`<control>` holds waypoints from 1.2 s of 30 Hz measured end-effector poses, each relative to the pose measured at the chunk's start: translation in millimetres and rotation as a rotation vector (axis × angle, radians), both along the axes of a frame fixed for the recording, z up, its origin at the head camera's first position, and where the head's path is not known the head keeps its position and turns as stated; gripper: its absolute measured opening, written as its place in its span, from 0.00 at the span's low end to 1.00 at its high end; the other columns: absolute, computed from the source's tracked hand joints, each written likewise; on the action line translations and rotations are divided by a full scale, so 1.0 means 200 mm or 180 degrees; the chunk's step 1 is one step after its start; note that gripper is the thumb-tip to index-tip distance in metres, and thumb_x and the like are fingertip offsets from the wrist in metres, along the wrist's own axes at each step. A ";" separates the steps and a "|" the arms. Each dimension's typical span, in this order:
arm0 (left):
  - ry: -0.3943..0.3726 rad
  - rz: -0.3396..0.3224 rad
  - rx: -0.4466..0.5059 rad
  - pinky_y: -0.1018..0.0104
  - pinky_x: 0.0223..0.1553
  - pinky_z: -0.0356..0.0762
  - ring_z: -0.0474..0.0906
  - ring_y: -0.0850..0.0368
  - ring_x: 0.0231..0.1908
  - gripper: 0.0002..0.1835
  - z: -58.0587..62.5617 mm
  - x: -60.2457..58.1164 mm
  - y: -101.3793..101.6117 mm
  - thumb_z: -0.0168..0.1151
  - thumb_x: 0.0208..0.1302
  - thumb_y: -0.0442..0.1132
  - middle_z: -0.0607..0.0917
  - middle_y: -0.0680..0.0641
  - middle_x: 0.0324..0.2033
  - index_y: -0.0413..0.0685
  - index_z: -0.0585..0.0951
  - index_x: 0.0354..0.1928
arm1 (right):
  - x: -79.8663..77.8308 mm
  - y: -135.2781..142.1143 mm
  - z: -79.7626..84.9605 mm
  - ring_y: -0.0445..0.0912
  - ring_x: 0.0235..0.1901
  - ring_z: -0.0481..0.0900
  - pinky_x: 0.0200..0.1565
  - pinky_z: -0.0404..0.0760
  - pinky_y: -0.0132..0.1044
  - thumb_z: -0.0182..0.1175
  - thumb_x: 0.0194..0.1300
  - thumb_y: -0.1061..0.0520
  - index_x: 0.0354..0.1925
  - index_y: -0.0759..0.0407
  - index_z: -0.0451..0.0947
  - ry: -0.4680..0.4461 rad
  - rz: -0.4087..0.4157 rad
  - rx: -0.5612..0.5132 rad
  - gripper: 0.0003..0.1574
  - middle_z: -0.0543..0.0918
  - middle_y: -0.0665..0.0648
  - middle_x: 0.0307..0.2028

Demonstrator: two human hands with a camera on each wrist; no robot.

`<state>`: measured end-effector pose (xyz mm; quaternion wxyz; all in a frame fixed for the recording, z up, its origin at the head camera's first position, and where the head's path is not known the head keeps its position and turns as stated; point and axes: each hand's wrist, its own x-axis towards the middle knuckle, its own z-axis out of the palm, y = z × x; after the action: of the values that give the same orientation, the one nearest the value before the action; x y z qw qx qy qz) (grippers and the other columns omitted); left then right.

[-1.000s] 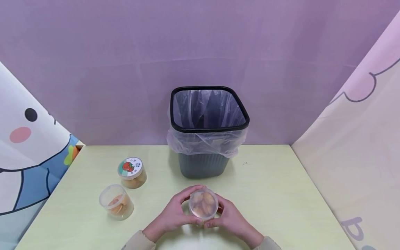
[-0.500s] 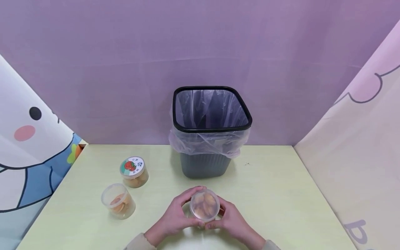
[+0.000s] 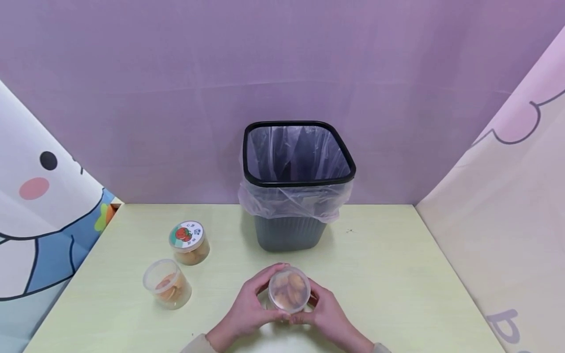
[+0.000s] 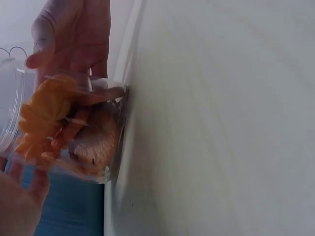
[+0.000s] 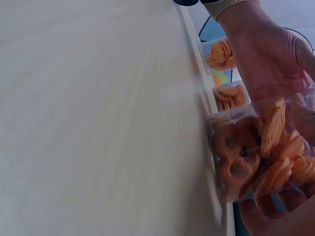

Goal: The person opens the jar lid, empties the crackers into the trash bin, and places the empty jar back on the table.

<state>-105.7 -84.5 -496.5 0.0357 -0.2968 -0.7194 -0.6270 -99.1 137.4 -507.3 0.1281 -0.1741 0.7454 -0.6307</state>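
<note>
A clear plastic jar of cookies (image 3: 289, 290) stands near the table's front, between my two hands. My left hand (image 3: 247, 306) grips it from the left, and my right hand (image 3: 327, 314) from the right. Both thumbs meet at its near side. In the left wrist view, orange-brown shaped cookies fill the jar (image 4: 59, 118), whose base is right at the tabletop. Pretzel-shaped pieces show low in the jar (image 5: 261, 157) in the right wrist view. To the left are another cookie jar with a printed tomato lid (image 3: 189, 242) and a lidless jar with cookies inside (image 3: 166, 285).
A grey waste bin (image 3: 289, 234) with a black rim and a clear plastic liner stands behind the hands, at the table's back. The pale table (image 3: 379, 260) is enclosed by a purple backdrop (image 3: 176, 98) and printed side panels (image 3: 507, 206).
The head view has shifted slightly. Both hands keep hold of the jar in nearly the same place, and the other jars and the bin stand unchanged.
</note>
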 end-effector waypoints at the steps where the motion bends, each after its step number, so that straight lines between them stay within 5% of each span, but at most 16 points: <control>1: -0.0011 0.0019 0.0012 0.52 0.60 0.72 0.71 0.49 0.65 0.48 0.00 0.01 0.00 0.83 0.44 0.37 0.76 0.48 0.64 0.48 0.70 0.69 | 0.00 0.00 0.00 0.49 0.63 0.72 0.62 0.70 0.36 0.80 0.44 0.58 0.68 0.50 0.70 -0.0007 -0.0014 0.0001 0.53 0.77 0.48 0.62; 9: -0.0158 0.0178 0.0101 0.57 0.63 0.69 0.69 0.49 0.66 0.47 0.00 0.04 0.01 0.82 0.46 0.38 0.74 0.48 0.66 0.49 0.69 0.71 | 0.03 -0.01 0.01 0.51 0.67 0.68 0.66 0.66 0.46 0.78 0.49 0.52 0.69 0.49 0.69 -0.0016 -0.0111 0.0062 0.51 0.74 0.49 0.65; 16: -0.0195 0.0187 0.0090 0.58 0.64 0.66 0.69 0.48 0.64 0.49 0.00 0.05 0.01 0.82 0.45 0.35 0.73 0.48 0.66 0.50 0.68 0.71 | -0.01 -0.02 0.01 0.50 0.63 0.71 0.63 0.70 0.41 0.80 0.46 0.55 0.68 0.50 0.69 0.0129 -0.0010 0.0060 0.52 0.76 0.49 0.63; 24: -0.0296 -0.0010 -0.0192 0.52 0.63 0.66 0.67 0.50 0.65 0.50 0.03 -0.01 -0.02 0.83 0.45 0.39 0.72 0.53 0.66 0.55 0.66 0.71 | -0.07 0.00 -0.02 0.49 0.67 0.67 0.66 0.64 0.38 0.78 0.51 0.58 0.71 0.47 0.64 0.0244 0.0294 -0.0126 0.53 0.72 0.50 0.67; 31: -0.0336 -0.0390 -0.0442 0.44 0.65 0.61 0.66 0.51 0.67 0.51 0.07 -0.08 -0.04 0.82 0.46 0.40 0.72 0.55 0.67 0.55 0.65 0.73 | -0.11 0.00 -0.03 0.52 0.67 0.66 0.66 0.63 0.36 0.76 0.50 0.65 0.74 0.53 0.59 0.0281 0.0705 -0.0440 0.58 0.70 0.56 0.68; 36: -0.0428 -0.0617 -0.0525 0.49 0.68 0.58 0.63 0.52 0.69 0.52 0.09 -0.11 -0.05 0.82 0.45 0.39 0.68 0.56 0.70 0.58 0.64 0.74 | -0.13 -0.01 -0.03 0.53 0.64 0.70 0.65 0.65 0.38 0.78 0.46 0.66 0.73 0.55 0.61 0.0325 0.0743 -0.0453 0.59 0.73 0.58 0.65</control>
<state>-126.9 -94.0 -477.6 -0.0979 -0.3242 -0.7372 -0.5847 -124.4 135.3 -513.1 0.1498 -0.3001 0.6790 -0.6530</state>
